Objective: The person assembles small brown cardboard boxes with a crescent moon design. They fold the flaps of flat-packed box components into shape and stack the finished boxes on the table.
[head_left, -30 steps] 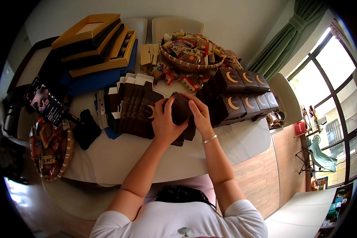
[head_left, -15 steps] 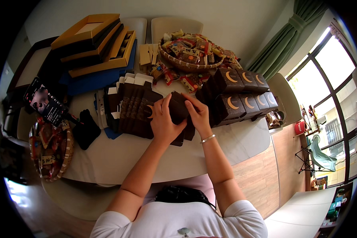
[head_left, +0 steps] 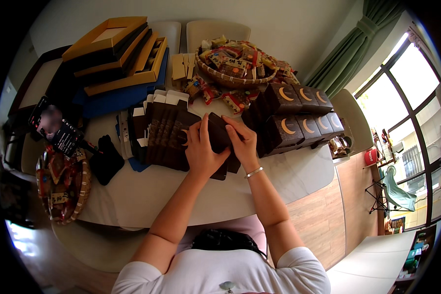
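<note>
A small dark brown box (head_left: 218, 133) is between my two hands over the middle of the table. My left hand (head_left: 204, 150) grips its left side, thumb along the near edge. The fingers of my right hand (head_left: 242, 138) pinch its far right edge; a silver bangle is on that wrist. Left of the hands lies a row of flat, unfolded brown boxes (head_left: 167, 139), their white flaps sticking up at the far end. To the right, two stacked rows of made-up brown boxes (head_left: 285, 128) carry a golden crescent each.
Behind stands a wicker basket (head_left: 236, 81) heaped with wrapped snacks, more loose around it. Gold-and-black trays (head_left: 115, 49) are piled at the far left. A phone (head_left: 59, 128), a black pouch (head_left: 107, 160) and a second snack basket (head_left: 85, 188) occupy the left side.
My right fingers have shifted slightly left along the box's far edge. My left hand keeps its grip with hardly any movement.
</note>
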A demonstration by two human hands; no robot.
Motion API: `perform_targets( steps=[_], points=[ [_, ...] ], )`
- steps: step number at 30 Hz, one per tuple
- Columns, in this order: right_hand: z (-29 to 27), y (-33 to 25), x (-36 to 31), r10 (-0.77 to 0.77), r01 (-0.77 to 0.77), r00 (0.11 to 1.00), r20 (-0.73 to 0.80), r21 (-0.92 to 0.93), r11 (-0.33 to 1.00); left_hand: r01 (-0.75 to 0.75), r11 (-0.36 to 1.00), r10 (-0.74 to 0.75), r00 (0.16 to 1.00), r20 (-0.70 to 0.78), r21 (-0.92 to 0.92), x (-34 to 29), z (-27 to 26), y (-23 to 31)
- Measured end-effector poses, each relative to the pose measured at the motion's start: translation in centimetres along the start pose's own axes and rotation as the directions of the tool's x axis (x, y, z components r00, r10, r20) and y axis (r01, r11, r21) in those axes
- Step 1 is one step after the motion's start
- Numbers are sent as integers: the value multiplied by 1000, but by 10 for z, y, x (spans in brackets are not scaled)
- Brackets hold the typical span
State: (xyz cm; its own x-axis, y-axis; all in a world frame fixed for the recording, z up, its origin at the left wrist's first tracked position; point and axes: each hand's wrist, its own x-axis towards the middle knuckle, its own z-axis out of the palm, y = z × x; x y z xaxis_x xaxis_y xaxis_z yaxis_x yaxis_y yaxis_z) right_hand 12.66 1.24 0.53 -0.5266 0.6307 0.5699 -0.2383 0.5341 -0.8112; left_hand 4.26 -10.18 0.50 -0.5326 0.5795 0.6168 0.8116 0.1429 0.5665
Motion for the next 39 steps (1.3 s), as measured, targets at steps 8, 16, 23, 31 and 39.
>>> perform_targets(
  steps=[8, 16, 23, 31, 39],
  points=[
    [3, -7, -1, -57, 57, 998, -2, -65, 996, -32, 999, 33, 999, -35, 17, 0, 1, 0],
    [4, -8, -1, -193, 199, 979, 59, -135, 971, -86, 996, 85, 996, -33, -2, 2, -1, 1],
    [4, -3, -1, -193, 203, 978, 74, -168, 965, -75, 997, 75, 997, -13, 9, 1, -4, 4],
    [0, -10, -1, -187, 191, 981, 57, -55, 980, 20, 960, -33, 999, -43, -278, 3, -3, -4],
    [-6, -6, -3, -181, 175, 976, 117, 62, 983, 134, 724, -154, 988, 31, -677, 5, 5, -9]
  ],
)
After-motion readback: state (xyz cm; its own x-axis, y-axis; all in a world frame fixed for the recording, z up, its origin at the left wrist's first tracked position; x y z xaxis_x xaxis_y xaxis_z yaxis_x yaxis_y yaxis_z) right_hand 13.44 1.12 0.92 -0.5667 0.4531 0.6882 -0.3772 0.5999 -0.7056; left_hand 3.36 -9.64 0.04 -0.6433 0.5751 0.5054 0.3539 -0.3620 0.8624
